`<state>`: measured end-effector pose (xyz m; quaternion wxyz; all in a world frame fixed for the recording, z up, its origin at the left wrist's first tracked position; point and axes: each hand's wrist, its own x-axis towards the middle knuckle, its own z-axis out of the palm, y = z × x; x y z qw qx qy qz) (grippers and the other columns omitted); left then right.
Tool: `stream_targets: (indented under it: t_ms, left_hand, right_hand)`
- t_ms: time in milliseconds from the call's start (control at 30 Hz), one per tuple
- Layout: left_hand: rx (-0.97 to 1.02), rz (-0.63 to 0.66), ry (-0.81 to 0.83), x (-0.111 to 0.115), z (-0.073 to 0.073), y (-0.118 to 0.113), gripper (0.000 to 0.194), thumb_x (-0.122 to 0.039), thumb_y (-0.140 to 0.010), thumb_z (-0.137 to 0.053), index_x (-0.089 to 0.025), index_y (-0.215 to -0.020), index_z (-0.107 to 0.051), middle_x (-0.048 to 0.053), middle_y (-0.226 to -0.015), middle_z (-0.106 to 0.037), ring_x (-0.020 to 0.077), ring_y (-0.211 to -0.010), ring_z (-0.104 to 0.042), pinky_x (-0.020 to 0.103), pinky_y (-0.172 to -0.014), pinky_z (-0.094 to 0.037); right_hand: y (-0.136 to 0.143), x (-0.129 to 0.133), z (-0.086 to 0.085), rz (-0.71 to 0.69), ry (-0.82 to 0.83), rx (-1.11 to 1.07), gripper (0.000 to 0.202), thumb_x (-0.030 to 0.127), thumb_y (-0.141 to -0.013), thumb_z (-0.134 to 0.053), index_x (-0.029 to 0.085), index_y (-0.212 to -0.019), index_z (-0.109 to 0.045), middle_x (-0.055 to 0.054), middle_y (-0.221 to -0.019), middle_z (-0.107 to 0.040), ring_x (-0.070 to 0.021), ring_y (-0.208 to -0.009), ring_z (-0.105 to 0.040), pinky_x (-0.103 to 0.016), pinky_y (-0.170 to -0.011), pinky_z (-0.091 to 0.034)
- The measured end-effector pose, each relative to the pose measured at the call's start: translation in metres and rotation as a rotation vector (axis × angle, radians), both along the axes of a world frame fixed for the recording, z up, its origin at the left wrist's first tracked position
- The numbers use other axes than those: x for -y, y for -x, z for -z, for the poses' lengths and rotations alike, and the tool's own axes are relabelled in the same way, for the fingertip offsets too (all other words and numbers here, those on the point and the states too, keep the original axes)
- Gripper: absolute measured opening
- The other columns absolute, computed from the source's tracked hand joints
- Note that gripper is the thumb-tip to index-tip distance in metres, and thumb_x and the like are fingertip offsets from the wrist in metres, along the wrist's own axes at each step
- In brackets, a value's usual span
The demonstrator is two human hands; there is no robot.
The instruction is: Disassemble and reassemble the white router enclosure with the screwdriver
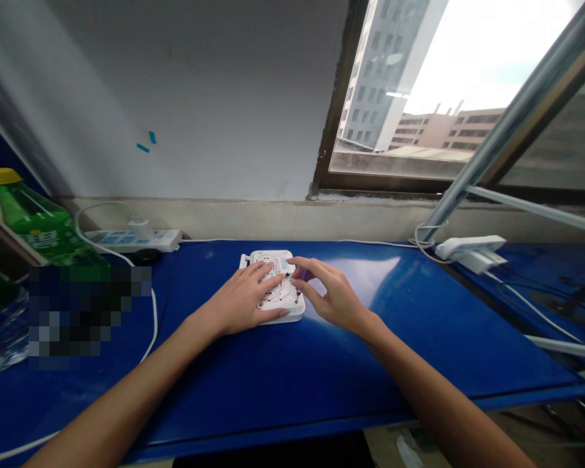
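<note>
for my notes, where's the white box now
In the head view, the white box lies mid-picture on the table, left hand on it, right hand at its right side.

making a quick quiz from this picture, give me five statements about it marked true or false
1. The left hand lies on the white device. True.
2. The tabletop is red. False: the tabletop is blue.
3. The green bottle has a yellow cap. True.
4. The window is at the picture's upper left. False: the window is at the upper right.
5. The right hand is spread flat. False: the right hand has its thumb and index finger curled.
</note>
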<state>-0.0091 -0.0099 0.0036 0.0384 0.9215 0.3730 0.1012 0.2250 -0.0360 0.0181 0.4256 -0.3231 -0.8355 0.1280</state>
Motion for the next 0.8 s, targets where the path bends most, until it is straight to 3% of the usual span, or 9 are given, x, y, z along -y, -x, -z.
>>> stream_targets:
  t_ms: [100, 233, 367, 533, 700, 800]
  left_hand:
    - [0.015, 0.014, -0.001, -0.002, 0.000, 0.003, 0.078, -0.073, -0.091, -0.051, -0.030, -0.155, -0.039, 0.013, -0.162, -0.037, 0.0373, -0.149, -0.032, 0.055, -0.117, -0.031]
    - [0.017, 0.059, 0.026, -0.007, -0.002, 0.012, 0.092, -0.079, -0.083, -0.058, -0.028, -0.156, -0.038, 0.013, -0.163, -0.035, 0.0355, -0.149, -0.033, 0.051, -0.119, -0.029]
    - [0.017, 0.075, 0.057, -0.012, -0.003, 0.018, 0.099, -0.080, -0.079, -0.061, -0.022, -0.156, -0.039, 0.014, -0.162, -0.035, 0.0344, -0.150, -0.031, 0.049, -0.121, -0.027]
    - [-0.004, 0.048, 0.060, -0.011, -0.004, 0.016, 0.100, -0.081, -0.080, -0.060, -0.020, -0.156, -0.038, 0.015, -0.162, -0.034, 0.0335, -0.151, -0.030, 0.048, -0.121, -0.027]
    - [0.016, 0.081, 0.049, -0.011, -0.003, 0.017, 0.102, -0.081, -0.078, -0.061, -0.019, -0.156, -0.038, 0.016, -0.162, -0.035, 0.0331, -0.151, -0.031, 0.047, -0.121, -0.027]
    - [0.029, 0.083, 0.044, -0.012, -0.001, 0.018, 0.100, -0.080, -0.079, -0.061, -0.021, -0.156, -0.037, 0.015, -0.162, -0.034, 0.0337, -0.151, -0.030, 0.048, -0.121, -0.027]
  right_hand:
    - [-0.003, 0.001, -0.002, -0.070, 0.048, 0.018, 0.044, 0.017, -0.101, -0.052, 0.024, -0.144, -0.049, -0.010, -0.122, -0.070, -0.0196, -0.102, -0.068, -0.037, -0.089, -0.056]
    - [-0.006, -0.002, -0.005, -0.066, 0.117, 0.014, 0.038, 0.017, -0.098, -0.058, 0.023, -0.135, -0.056, -0.005, -0.103, -0.075, -0.0170, -0.087, -0.070, -0.033, -0.081, -0.058]
    - [-0.004, -0.001, -0.003, 0.014, 0.055, 0.013, 0.030, 0.024, -0.092, -0.070, 0.021, -0.122, -0.064, -0.002, -0.093, -0.073, -0.0147, -0.076, -0.068, -0.029, -0.074, -0.056]
    - [0.001, 0.003, 0.002, 0.109, -0.013, 0.021, 0.036, 0.031, -0.095, -0.068, 0.021, -0.129, -0.062, -0.004, -0.092, -0.072, -0.0159, -0.075, -0.065, -0.032, -0.074, -0.056]
    - [-0.007, 0.000, -0.003, -0.056, 0.075, 0.006, 0.047, 0.019, -0.099, -0.056, 0.023, -0.145, -0.049, -0.010, -0.124, -0.071, -0.0199, -0.106, -0.069, -0.038, -0.093, -0.056]
    - [-0.010, -0.001, -0.007, -0.106, 0.128, 0.009, 0.044, 0.017, -0.099, -0.055, 0.023, -0.143, -0.051, -0.009, -0.119, -0.073, -0.0195, -0.103, -0.071, -0.038, -0.090, -0.058]
